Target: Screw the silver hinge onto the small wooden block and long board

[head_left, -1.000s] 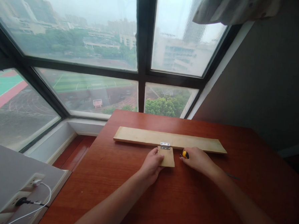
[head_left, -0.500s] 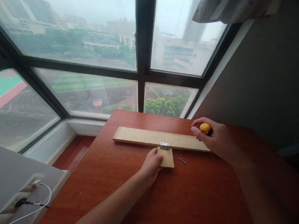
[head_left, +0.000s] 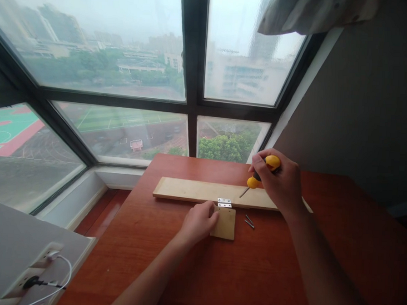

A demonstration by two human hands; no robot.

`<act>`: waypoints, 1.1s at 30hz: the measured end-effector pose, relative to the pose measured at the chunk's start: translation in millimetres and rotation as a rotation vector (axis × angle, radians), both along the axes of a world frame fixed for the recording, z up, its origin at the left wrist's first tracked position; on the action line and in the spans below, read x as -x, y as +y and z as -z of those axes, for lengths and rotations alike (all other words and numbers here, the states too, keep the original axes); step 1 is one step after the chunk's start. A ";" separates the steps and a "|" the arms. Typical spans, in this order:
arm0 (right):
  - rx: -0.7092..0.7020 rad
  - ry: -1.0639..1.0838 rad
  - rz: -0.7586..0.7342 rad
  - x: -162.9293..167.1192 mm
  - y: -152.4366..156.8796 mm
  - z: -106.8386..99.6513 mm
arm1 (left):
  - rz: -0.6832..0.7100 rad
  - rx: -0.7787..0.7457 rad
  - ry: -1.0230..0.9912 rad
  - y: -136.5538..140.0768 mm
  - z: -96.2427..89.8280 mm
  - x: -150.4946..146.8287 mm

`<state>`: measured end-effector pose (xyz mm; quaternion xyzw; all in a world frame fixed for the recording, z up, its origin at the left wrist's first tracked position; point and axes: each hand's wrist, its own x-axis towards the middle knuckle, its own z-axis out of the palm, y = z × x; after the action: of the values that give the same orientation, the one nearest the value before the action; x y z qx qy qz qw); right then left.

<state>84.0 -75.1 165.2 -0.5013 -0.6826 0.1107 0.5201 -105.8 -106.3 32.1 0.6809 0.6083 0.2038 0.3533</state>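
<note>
My right hand [head_left: 280, 179] is closed around a screwdriver [head_left: 256, 179] with a yellow and black handle. Its thin shaft points down and left, the tip over the long pale wooden board [head_left: 188, 188]. A silver hinge [head_left: 224, 202] lies at the front edge of that board. Just in front of the hinge is a small square wooden piece [head_left: 224, 225], with small dark holes along its far edge. My left hand [head_left: 200, 221] grips the left side of this piece, its fingertips close to the hinge. Right of it, a few loose screws [head_left: 249, 222] lie on the table.
The reddish-brown table [head_left: 251, 273] stands against large windows with dark frames [head_left: 192, 108]. At lower left, a white cable and a black plug [head_left: 32, 282] sit in wall sockets. Some cloth [head_left: 316, 15] hangs at upper right.
My right hand has moved left and turned, bringing the screwdriver shaft into view over the long board. The small wooden piece has shifted slightly toward me, showing its holes beyond the hinge.
</note>
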 end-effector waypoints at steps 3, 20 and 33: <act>-0.019 0.073 -0.025 7.9 4.6 6.5 | 0.034 -0.072 0.293 -1.5 -8.0 6.5; 0.058 0.218 -0.122 24.9 19.9 34.0 | 0.191 -0.509 0.371 29.2 -32.8 32.5; 0.078 0.174 -0.053 12.5 22.3 36.6 | 0.276 -0.435 0.493 48.0 -0.3 36.6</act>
<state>71.5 -52.8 128.6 -0.4914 -0.6430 0.1940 0.5545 -142.3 -58.3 32.3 0.8447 0.5200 0.1083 0.0668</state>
